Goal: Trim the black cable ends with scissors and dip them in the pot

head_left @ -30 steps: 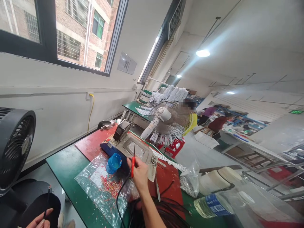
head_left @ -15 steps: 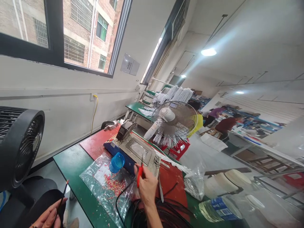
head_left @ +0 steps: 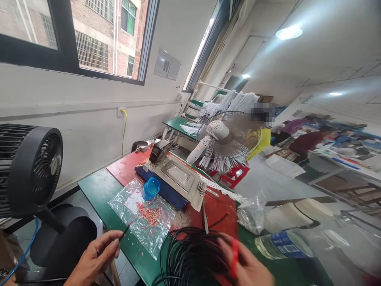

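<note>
Plainly, the cable [head_left: 126,230] lies right at the left hand [head_left: 97,254], pinched between thumb and forefinger beside the bench's [head_left: 97,184] left edge. Its short free end juts past the fingertips, long axis slanting away and to the right, so that the reddish tip points toward the bag [head_left: 117,204] on the bench. The left hand is clearly the nearer one to that tip.

The right hand [head_left: 251,264] is well apart, on the far side of the coil [head_left: 190,254], its fingers curled around the red handle of a tool [head_left: 235,254]. Blur hides the tool's working end, and I cannot tell whether this hand touches the coil, which sits toward the bench's near side, between the two hands.

As for writing, the bottle [head_left: 264,247] near the bench's right side carries a blue label [head_left: 281,240] with a pale printed patch, too blurred to read. The sheets [head_left: 167,63] on the wall bear small dark marks, likewise illegible. No brand can be made out.
</note>
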`<move>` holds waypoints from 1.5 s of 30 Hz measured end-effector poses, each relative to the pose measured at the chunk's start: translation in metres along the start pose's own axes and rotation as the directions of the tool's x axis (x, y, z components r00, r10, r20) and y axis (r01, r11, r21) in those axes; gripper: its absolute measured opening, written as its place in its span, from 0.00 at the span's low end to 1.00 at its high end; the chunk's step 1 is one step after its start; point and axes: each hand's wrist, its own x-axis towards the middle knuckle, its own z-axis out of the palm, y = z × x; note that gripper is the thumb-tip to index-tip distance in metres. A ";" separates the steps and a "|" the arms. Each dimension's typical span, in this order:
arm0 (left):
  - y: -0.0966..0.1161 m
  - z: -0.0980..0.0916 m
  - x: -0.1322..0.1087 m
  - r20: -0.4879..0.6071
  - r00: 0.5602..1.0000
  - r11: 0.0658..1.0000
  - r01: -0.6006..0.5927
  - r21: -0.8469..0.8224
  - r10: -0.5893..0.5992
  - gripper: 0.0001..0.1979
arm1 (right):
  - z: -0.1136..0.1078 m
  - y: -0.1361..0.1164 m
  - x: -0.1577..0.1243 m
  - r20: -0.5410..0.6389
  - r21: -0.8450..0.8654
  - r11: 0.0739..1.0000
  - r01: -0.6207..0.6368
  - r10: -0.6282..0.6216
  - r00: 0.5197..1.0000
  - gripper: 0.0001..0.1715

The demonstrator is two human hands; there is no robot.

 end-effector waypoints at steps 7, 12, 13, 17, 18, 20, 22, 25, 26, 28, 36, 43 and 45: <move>0.003 0.016 -0.013 0.271 0.961 0.998 0.040 0.052 -0.053 0.23 | 0.132 -0.061 -0.048 0.740 0.550 0.782 -0.293 -0.294 0.605 0.25; 0.001 0.015 -0.018 0.363 0.924 0.992 0.116 0.046 -0.125 0.20 | 0.148 -0.052 -0.054 0.746 0.580 0.701 -0.415 -0.252 0.616 0.20; 0.003 0.018 -0.017 0.353 0.928 0.993 0.112 0.037 -0.118 0.19 | 0.148 -0.050 -0.054 0.729 0.589 0.699 -0.405 -0.243 0.640 0.19; 0.010 0.040 -0.010 0.303 0.952 0.999 0.047 0.019 -0.050 0.20 | 0.154 -0.044 -0.055 0.688 0.611 0.700 -0.369 -0.241 0.684 0.21; 0.012 0.045 -0.008 0.287 0.957 0.999 0.036 0.021 -0.041 0.21 | 0.156 -0.042 -0.055 0.682 0.615 0.694 -0.373 -0.232 0.694 0.22; 0.012 0.054 -0.003 0.265 0.964 0.999 0.031 0.019 -0.035 0.20 | 0.160 -0.037 -0.051 0.651 0.630 0.679 -0.377 -0.198 0.733 0.23; 0.012 0.058 0.001 0.218 0.975 0.999 0.033 0.006 -0.034 0.20 | 0.160 -0.031 -0.045 0.632 0.626 0.689 -0.366 -0.173 0.756 0.25; 0.013 0.058 0.004 0.109 0.994 0.999 0.025 -0.031 -0.022 0.19 | 0.156 -0.025 -0.036 0.614 0.600 0.773 -0.207 -0.279 0.738 0.28; 0.015 0.056 0.005 0.074 0.997 0.998 0.013 -0.055 -0.009 0.19 | 0.153 -0.024 -0.034 0.604 0.587 0.802 -0.109 -0.345 0.718 0.28; 0.018 0.054 0.006 0.016 1.000 0.994 -0.012 -0.107 0.014 0.18 | 0.149 -0.025 -0.034 0.592 0.535 0.838 0.103 -0.459 0.663 0.25; 0.016 0.053 0.011 -0.091 0.994 0.994 -0.063 -0.086 0.055 0.19 | 0.150 -0.029 -0.047 0.666 0.174 0.881 0.439 -0.434 0.607 0.23; 0.013 0.051 0.012 -0.128 0.979 0.974 -0.134 0.182 0.158 0.18 | 0.153 -0.026 -0.047 0.642 0.111 0.886 0.450 -0.410 0.648 0.26; 0.017 0.052 0.010 -0.135 0.972 0.959 -0.157 0.234 0.192 0.18 | 0.155 -0.025 -0.047 0.634 0.115 0.887 0.448 -0.413 0.654 0.27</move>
